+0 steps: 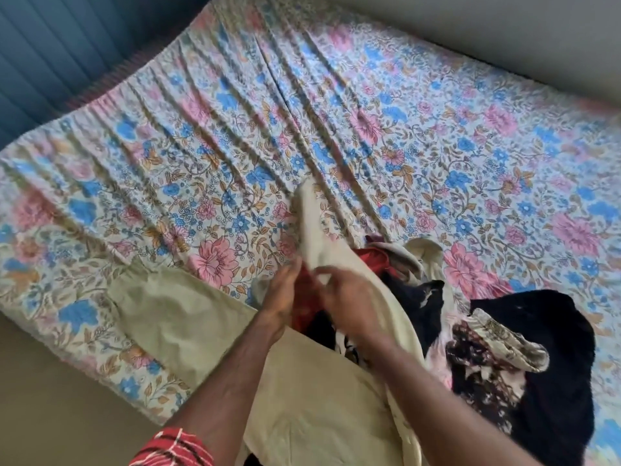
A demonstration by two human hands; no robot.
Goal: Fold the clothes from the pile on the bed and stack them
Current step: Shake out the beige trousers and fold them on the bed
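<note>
Gripping one cream garment (pixel 316 237), two hands (pixel 285 290)

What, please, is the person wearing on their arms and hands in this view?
Both forearms are bare, as are the left hand and right hand: no gloves, rings or watch visible. A red sleeve with white and black checks shows at the left arm's lower edge.

Floral cotton bedsheet (pixel 336 112), pink and blue blooms on pale ground, creased in long ridges. Blue vertically ribbed wall panel (pixel 50 45) at upper left; plain grey wall (pixel 504 28) along the upper right. Beige floor (pixel 50 398) at lower left.
</note>
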